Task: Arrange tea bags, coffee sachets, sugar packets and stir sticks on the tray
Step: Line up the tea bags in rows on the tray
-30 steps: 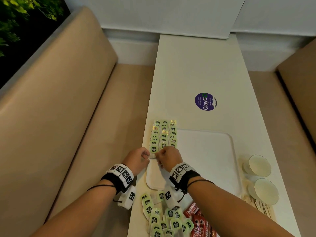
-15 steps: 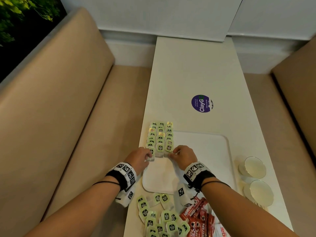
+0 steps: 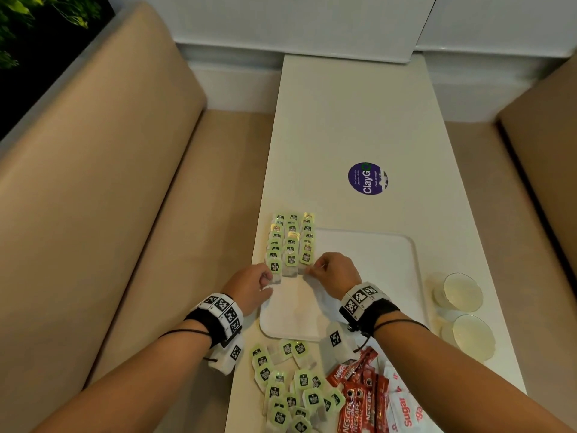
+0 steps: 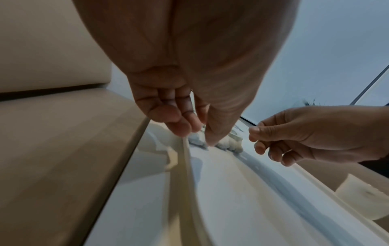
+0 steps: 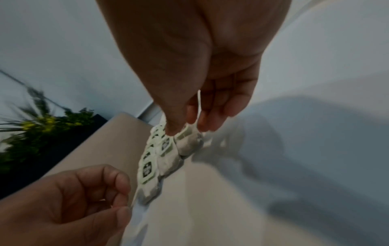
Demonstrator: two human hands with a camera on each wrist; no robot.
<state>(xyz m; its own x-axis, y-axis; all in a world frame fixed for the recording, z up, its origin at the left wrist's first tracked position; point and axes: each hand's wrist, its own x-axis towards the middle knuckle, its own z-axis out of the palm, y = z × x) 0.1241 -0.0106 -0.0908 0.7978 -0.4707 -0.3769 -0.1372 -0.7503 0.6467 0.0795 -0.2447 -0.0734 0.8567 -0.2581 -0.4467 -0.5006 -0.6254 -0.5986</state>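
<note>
Purple sticker [image 3: 367, 178] on table [image 3: 349, 114], 2 cups [image 3: 462, 292] at rt, beige benches [image 3: 93, 189]

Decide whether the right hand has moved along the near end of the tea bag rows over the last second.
Yes. The right hand shifted rightward: it was at the left and middle tea bag rows, and now sits at the right row's near end.

The tea bags [image 3: 291, 245] are showing soft paper pouches under glossy green tags; the white tray [image 3: 374, 260] is looking matt, the surface [image 3: 352, 120] smooth, the coffee sachets [image 3: 362, 398] shiny.
</note>
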